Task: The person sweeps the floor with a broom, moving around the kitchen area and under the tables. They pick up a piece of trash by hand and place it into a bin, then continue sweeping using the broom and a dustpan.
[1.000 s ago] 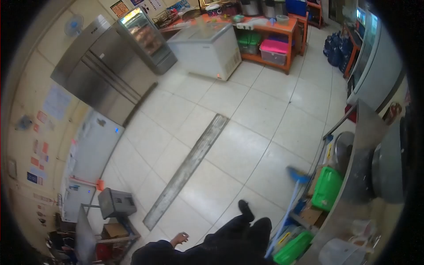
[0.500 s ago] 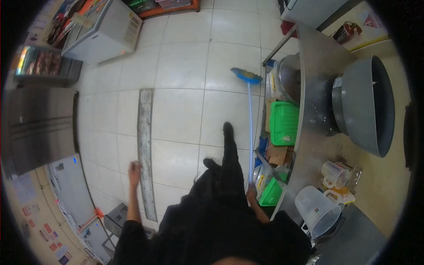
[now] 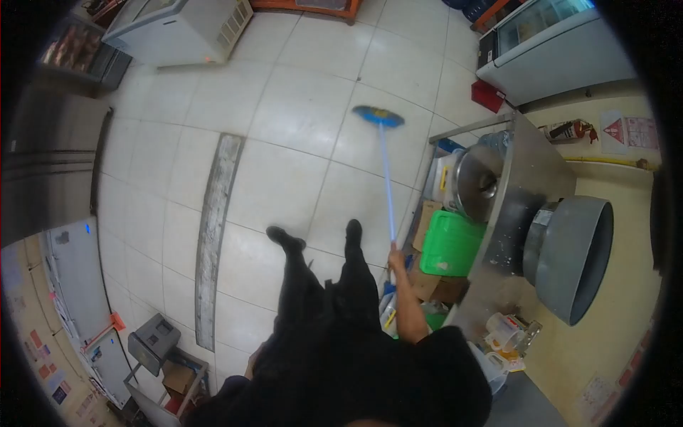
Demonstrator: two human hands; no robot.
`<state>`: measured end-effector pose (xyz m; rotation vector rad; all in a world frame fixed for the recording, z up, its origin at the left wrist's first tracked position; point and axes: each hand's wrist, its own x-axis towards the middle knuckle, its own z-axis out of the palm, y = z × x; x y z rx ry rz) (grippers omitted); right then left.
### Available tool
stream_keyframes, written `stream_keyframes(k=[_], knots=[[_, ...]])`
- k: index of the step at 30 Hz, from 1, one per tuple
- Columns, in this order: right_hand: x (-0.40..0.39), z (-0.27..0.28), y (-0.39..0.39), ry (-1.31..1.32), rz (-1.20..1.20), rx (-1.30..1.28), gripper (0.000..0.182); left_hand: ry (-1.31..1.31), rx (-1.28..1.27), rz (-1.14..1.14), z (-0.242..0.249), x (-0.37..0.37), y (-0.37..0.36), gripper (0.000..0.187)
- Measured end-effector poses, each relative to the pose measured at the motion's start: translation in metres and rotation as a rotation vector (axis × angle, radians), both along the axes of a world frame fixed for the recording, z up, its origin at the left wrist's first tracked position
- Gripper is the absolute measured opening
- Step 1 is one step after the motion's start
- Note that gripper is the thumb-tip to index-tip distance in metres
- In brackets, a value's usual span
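My right hand (image 3: 395, 259) is wrapped round the upper part of a broom's light-blue handle, arm stretched forward. The broom (image 3: 388, 185) slants away over the tiles, its blue head (image 3: 379, 116) with yellowish bristles resting out ahead of me near the steel table. Only a sliver of my left hand (image 3: 252, 365) shows beside my dark clothing at the lower left; its fingers are hidden. Both my dark shoes stand on the floor between the broom and a long grey metal floor strip (image 3: 217, 235).
A steel table (image 3: 523, 185) runs along the right, bearing a large grey bowl-shaped vessel (image 3: 573, 256) and plastic jugs (image 3: 504, 331). A green crate (image 3: 452, 243) and a round metal lid (image 3: 480, 181) sit beneath. Ahead stand a white chest freezer (image 3: 181, 32) and a red box (image 3: 487, 96).
My right hand has moved forward with the broom, and the broom head has shifted left. My left hand has dropped back against my body. My view has turned to the right.
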<state>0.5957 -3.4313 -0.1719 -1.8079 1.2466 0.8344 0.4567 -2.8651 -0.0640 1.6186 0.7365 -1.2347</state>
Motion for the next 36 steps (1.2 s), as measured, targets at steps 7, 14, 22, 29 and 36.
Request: stream_keyframes(k=[7,14,22,29,36], knots=[[-0.227,-0.034,0.191,-0.014,0.235,-0.204,0.065,-0.234,0.2,0.151,-0.01,0.172,0.172,0.021],[-0.212,0.012,0.292,-0.016,0.395,-0.481,0.065,-0.227,0.206,-0.049,-0.027,0.267,0.312,0.024],[0.203,-0.125,0.345,-0.348,-0.09,-0.118,0.075,-0.392,0.107,-0.109,-0.007,0.278,0.408,0.03],[-0.133,-0.163,0.588,-0.402,0.096,-0.638,0.08,0.045,0.292,-0.053,-0.012,0.091,0.571,0.035],[-0.181,0.002,0.676,-0.024,-0.025,-0.205,0.066,0.032,-0.067,-0.289,-0.04,0.151,0.615,0.027]])
